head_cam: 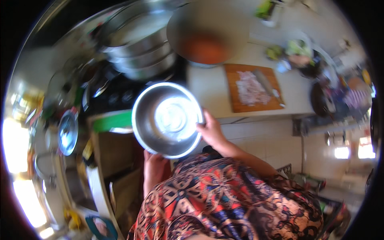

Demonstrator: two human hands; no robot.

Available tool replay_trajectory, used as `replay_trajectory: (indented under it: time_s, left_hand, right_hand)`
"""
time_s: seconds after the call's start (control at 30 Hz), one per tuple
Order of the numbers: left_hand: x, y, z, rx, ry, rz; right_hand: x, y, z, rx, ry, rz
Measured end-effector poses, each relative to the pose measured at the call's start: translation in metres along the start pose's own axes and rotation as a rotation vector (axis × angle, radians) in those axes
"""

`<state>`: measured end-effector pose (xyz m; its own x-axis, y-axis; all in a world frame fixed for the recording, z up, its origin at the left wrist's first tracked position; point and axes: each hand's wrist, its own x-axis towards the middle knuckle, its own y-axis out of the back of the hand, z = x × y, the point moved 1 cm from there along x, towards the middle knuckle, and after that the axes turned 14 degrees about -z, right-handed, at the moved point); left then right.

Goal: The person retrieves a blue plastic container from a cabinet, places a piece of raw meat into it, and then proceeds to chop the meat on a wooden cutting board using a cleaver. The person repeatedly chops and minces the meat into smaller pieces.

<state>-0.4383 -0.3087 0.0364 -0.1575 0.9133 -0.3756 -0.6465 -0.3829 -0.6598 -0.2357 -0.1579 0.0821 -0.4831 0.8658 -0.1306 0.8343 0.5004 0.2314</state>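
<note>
Both hands hold a shiny metal bowl in front of my body, its open mouth facing up and no contents visible in it. My right hand grips the right rim, thumb over the edge. At the lower left rim is my left hand, its fingers partly hidden beneath the bowl. Beyond the bowl, on the counter, a wooden cutting board carries a pile of chopped onion and a knife with a broad blade.
Stacked large metal pots stand on the dark stove at the upper left. A large round vessel with blurred orange-red contents is behind the board. Plates and vegetables crowd the counter's right end. An open cabinet lies below left.
</note>
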Motion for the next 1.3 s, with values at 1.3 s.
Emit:
replay_trajectory:
  time_s: [1.3]
  left_hand:
    - [-0.141, -0.092, -0.057, -0.178, -0.219, 0.285]
  right_hand:
    - [0.042, 0.051, -0.019, 0.259, -0.223, -0.879]
